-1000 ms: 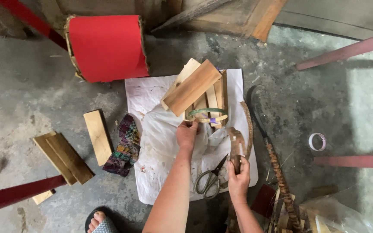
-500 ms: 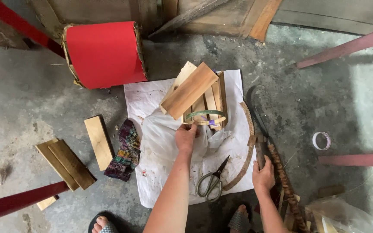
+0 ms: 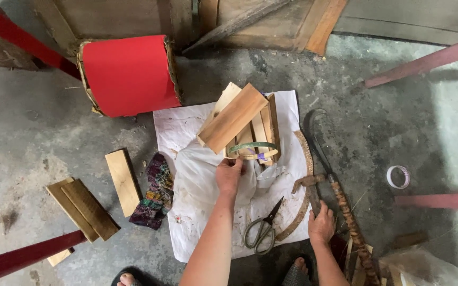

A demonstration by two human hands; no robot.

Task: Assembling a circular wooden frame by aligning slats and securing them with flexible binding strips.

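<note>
The grey concrete floor (image 3: 38,132) carries everything here, and the biggest thing on it is a red cylinder with a woven bamboo rim (image 3: 129,74), lying on its side at the far left. Near the middle lies a crumpled white sheet of paper and plastic (image 3: 186,132), and on its far part rests a stack of pale wooden slats (image 3: 237,119). Off to the left sit loose flat wooden boards (image 3: 83,209) with a patterned dark cloth (image 3: 156,191) between them and the sheet. A long curved blade with a wrapped handle (image 3: 345,212) lies along the sheet's right side. The left hand (image 3: 229,175) pinches a thin green-and-tan bamboo hoop (image 3: 253,151) by its near left edge, the hoop sitting against the near end of the slats. The right hand (image 3: 322,225) is clenched on the handle of a small rusty hammer (image 3: 308,182), just right of metal scissors (image 3: 263,228). A white tape ring (image 3: 398,177) lies far right.
</note>
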